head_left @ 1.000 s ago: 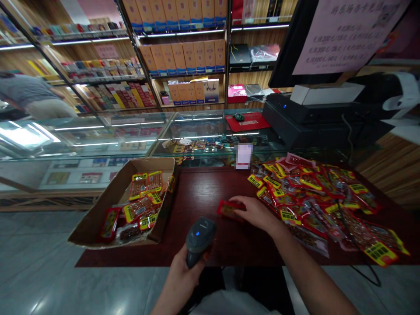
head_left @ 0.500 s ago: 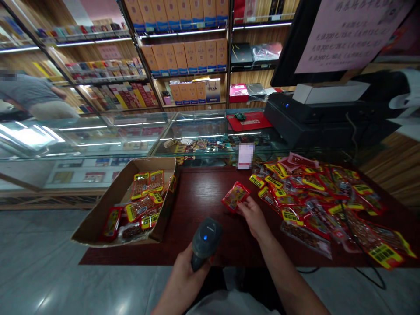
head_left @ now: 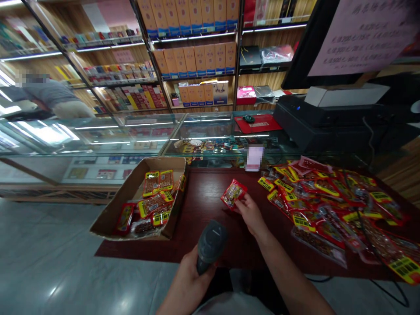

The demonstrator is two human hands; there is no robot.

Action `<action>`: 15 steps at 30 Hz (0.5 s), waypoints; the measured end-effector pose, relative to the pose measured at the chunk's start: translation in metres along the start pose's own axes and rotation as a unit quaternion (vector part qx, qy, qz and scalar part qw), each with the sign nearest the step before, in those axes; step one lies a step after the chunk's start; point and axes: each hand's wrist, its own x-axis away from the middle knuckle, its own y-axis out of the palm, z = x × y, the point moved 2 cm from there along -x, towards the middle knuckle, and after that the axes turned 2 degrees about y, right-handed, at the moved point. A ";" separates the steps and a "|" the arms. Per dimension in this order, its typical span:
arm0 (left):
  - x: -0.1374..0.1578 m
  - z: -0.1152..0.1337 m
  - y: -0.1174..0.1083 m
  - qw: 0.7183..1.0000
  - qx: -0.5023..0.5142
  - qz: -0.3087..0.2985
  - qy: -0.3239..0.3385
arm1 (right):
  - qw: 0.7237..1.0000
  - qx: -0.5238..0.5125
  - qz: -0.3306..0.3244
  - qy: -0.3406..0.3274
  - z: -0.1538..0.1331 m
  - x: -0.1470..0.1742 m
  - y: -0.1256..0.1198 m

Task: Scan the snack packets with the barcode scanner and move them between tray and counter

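My left hand (head_left: 190, 280) is wrapped round the grip of a dark barcode scanner (head_left: 212, 240), whose head points toward the far side of the table. In my right hand (head_left: 252, 213) is a small red snack packet (head_left: 233, 193), pinched at its near right corner above the brown table (head_left: 203, 186). To the left stands a shallow cardboard box (head_left: 113, 218) with several red and yellow snack packets (head_left: 156, 203) inside. A large heap of similar packets (head_left: 315, 188) is spread on the right side of the table, beyond my right hand.
A glass display counter (head_left: 210, 124) runs behind the table, with a red mat (head_left: 267, 124) on top. A dark cash register base (head_left: 305, 127) and a monitor (head_left: 305, 48) stand back right. A black cable crosses the heap. Another person (head_left: 62, 96) leans over at far left.
The view has shifted slightly left, so the scene sits further right. The packet in my right hand has moved a little left relative to the table and tilted. The scanner's blue light no longer shows.
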 end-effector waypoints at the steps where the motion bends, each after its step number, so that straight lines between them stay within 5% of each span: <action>1: 0.002 -0.003 -0.002 1.000 0.006 0.011 -0.007 | 1.000 0.001 -0.006 -0.002 -0.001 -0.002 0.005; 5: 0.006 -0.022 -0.004 0.995 0.047 0.063 -0.068 | 0.999 0.003 -0.042 -0.019 -0.015 -0.013 0.040; 12: 0.003 -0.027 -0.001 0.991 0.058 0.068 -0.097 | 0.971 0.058 -0.221 -0.074 -0.048 -0.021 0.164; 15: 0.002 -0.027 -0.001 0.990 0.070 0.072 -0.104 | 0.960 0.122 -0.229 -0.104 -0.054 -0.007 0.164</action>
